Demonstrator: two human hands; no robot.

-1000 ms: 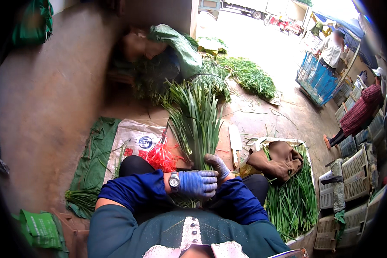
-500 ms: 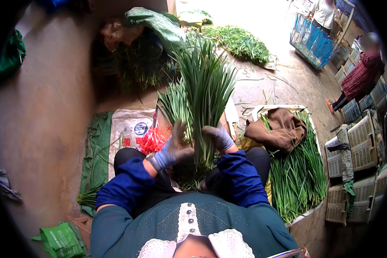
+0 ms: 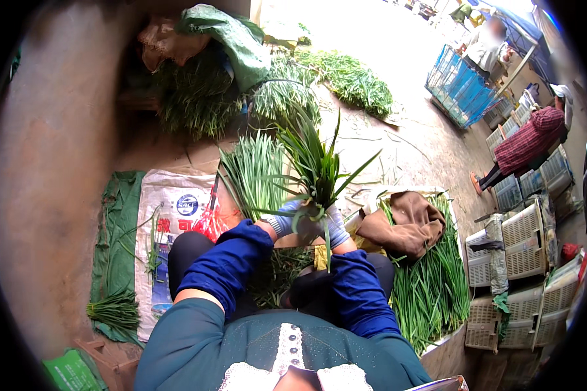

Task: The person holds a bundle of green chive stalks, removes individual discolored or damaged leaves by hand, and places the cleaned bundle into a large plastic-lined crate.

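The left hand [image 3: 288,212] and right hand [image 3: 336,228] clasp a leafy green bunch [image 3: 319,174] between them, beside the laid stalks [image 3: 253,171] — apparently an evening-up step; the next move calls for keeping its stems together.

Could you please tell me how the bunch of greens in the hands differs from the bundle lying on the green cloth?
The bunch is held in the left hand and right hand, while the bundle lies on the green cloth. The bunch's leaves are broad and splay out; the bundle's strands look thin and packed together. Both are green.
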